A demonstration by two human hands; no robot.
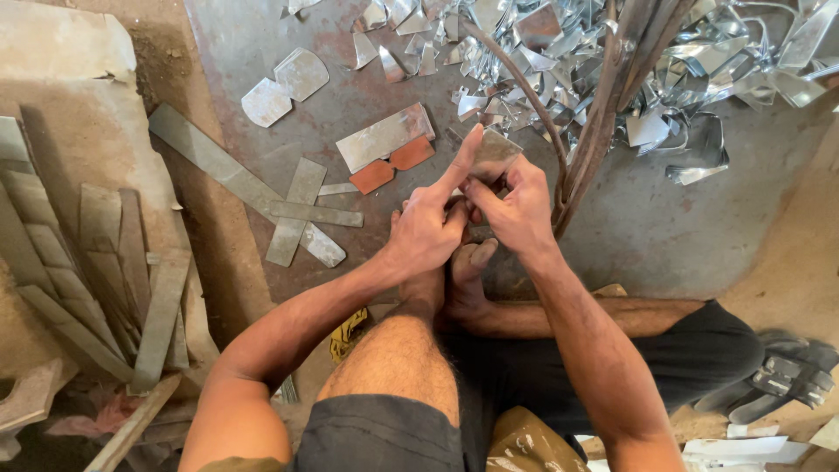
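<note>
I sit on the floor with my feet in front of me. My right hand (516, 205) grips a small flat grey metal piece (491, 150) by its near edge. My left hand (431, 223) is beside it, its index finger stretched out and touching the left edge of that piece, the other fingers curled. Just left of the hands lie a rectangular metal plate (384, 136) and an orange-brown shaped cut-out (391, 165) on the rusty floor sheet (245, 35).
A heap of shiny metal offcuts (612, 61) fills the top right, with large dark curved shear handles (603, 114) rising through it. Long metal strips (253, 188) cross on the floor. Stacked strips (96, 288) lie at left. Sandals (786, 380) sit at right.
</note>
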